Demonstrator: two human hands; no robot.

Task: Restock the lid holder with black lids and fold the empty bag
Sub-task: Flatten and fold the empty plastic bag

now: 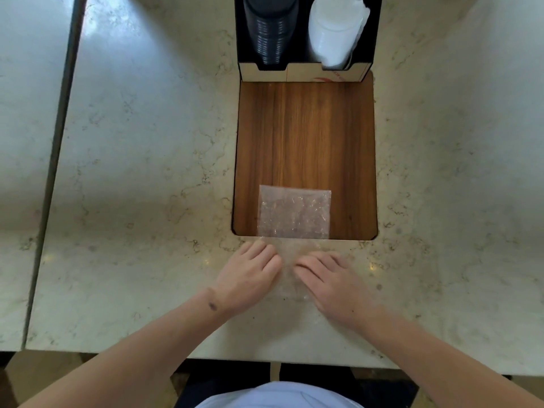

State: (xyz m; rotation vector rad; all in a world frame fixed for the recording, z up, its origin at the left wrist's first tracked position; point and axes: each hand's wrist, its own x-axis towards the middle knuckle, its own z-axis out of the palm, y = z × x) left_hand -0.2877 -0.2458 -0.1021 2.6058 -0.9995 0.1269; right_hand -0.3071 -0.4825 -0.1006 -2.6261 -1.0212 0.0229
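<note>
A clear, crinkled plastic bag point(294, 212) lies flat, its far half on the wooden inset panel point(306, 134) and its near half on the marble counter. My left hand point(248, 278) and my right hand point(332, 282) press flat on the bag's near half, fingers straight, side by side. At the far edge stands the black lid holder point(306, 70). A stack of black lids point(270, 30) fills its left slot; white lids in a clear bag point(335, 33) fill the right slot.
The marble counter point(147, 172) spreads wide on both sides of the panel. A dark seam point(56, 160) runs down its left part. The counter's near edge crosses just in front of my body.
</note>
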